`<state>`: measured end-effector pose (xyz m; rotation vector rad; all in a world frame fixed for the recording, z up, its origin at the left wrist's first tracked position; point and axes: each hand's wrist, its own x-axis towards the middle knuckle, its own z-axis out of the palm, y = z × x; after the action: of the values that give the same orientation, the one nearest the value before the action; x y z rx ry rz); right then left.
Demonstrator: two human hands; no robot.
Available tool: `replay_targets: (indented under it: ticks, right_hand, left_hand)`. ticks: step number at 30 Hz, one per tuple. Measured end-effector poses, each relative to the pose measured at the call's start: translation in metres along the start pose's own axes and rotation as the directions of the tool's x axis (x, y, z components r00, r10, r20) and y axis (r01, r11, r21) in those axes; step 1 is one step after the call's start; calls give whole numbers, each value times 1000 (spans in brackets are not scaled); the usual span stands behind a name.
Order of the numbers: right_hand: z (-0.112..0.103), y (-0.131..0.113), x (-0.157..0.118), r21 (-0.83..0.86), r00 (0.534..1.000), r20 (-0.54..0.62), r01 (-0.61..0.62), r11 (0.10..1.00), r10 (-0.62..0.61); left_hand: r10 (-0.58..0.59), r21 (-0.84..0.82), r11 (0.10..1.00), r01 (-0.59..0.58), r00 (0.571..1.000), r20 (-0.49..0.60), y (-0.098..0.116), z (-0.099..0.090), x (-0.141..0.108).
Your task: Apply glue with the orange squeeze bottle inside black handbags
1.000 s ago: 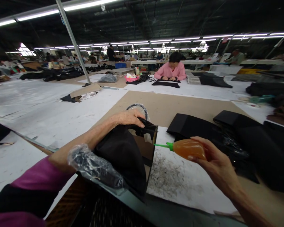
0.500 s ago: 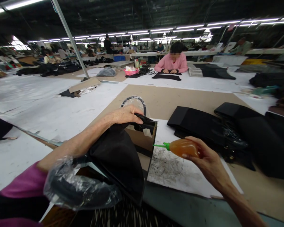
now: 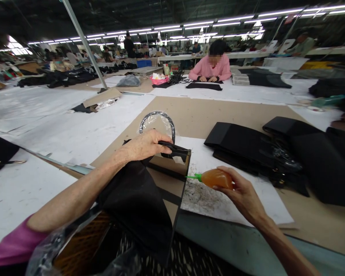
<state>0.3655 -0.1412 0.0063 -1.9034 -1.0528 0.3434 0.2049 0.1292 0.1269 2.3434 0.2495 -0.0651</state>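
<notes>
Bottle [image 3: 217,179] x1, amber w/ green nozzle, in R hand [image 3: 241,191], grip closed round it, tip at edge of 1 black bag [image 3: 138,195], L hand [image 3: 143,145] grip pinching its top edge, bag at bench [image 3: 126,122] edge

Sewing workshop, long worktables [image 3: 126,111], black fabric pieces [image 3: 235,145]

- Source: rows of overhead tube lights [image 3: 235,18]; roof [image 3: 115,15] dark, work level moderately bright.
- Windows [image 3: 15,46]: overexposed, outside detail lost.
- Shadows: soft, diffuse — black fabric [image 3: 135,195] shows little surface detail.
- Glare: small highlights on clear plastic [image 3: 158,114] and bottle [image 3: 217,179].
- Definition: centre fairly clear — side edges smeared, stretched; background soft.
- Pixelation: blocks over two heads.
</notes>
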Motion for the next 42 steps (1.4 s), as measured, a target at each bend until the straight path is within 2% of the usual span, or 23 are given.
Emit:
replay_targets:
  ticks: [5, 8, 12, 16, 19, 23, 27, 34, 42]
  right_hand:
    - [4, 5, -4, 35, 998, 9, -55, 998, 54]
    - [3, 9, -5, 142, 986, 35, -164, 976, 160]
    - [3, 10, -3, 351, 960, 86, -280, 893, 267]
    - [7, 6, 4, 445, 961, 64, -269, 854, 270]
    - [12, 6, 11, 482, 962, 30, -251, 839, 271]
    - [17, 12, 16, 487, 962, 10, -244, 839, 274]
    - [22, 19, 20, 469, 962, -2, -242, 850, 274]
    - [30, 33, 37, 389, 971, -49, -197, 900, 234]
    - [27, 37, 38, 344, 977, 9, -203, 917, 213]
  left_hand:
    - [32, 118, 993, -23, 996, -78, 10, 13, -22]
    - [101, 197, 978, -71, 984, -147, 12, 15, -33]
    - [137, 231, 969, -84, 965, -225, 16, 3, -41]
    - [144, 261, 963, -72, 952, -269, 27, -13, -40]
    - [201, 302, 945, -125, 950, -237, 26, -13, -35]
    - [203, 318, 939, -132, 958, -202, 6, 2, -31]
    - [165, 301, 950, -85, 954, -250, -10, 12, -35]
    - [182, 282, 954, -103, 946, -269, -13, 15, -41]
    - [265, 292, 939, -183, 926, -270, -23, 23, -40]
